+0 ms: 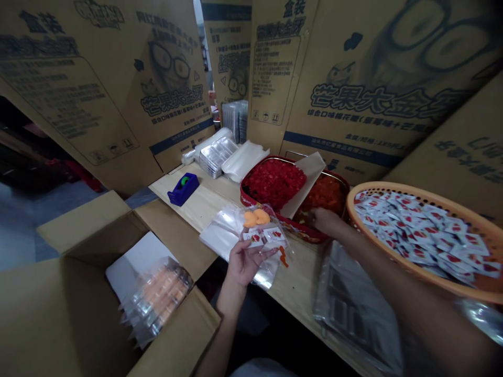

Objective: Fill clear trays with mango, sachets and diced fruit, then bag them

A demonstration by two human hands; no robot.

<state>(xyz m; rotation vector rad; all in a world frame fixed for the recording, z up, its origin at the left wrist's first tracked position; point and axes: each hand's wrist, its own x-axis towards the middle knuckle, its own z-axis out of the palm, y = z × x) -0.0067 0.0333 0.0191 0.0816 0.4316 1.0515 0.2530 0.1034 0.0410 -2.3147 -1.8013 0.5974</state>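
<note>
Head view: the left hand (247, 263) supports a clear plastic bag (231, 228) holding orange pieces (256, 218) and red-and-white sachets (255, 239), its fingers (267, 253) apparently pinching the bag's lower edge. The right hand (326, 220), fingers (316, 214) pressed together, stays at the orange-filled side of a red tray (242, 189), with a basket (373, 184) of sachets placed alongside for short reach.

The scene was dim and flat, lit by soft, diffuse light from no clear direction. Deep shadow pooled beneath the wooden surface (204, 209) and in the gap at far left. Faint glare shone on the clear plastic bag (223, 230) and on the plastic sleeve (353, 309) at lower right, which looked slightly blurred. The wide lens bent the cardboard panels (365, 78) sharply toward the frame edges and stretched the orange basket (393, 196).
</note>
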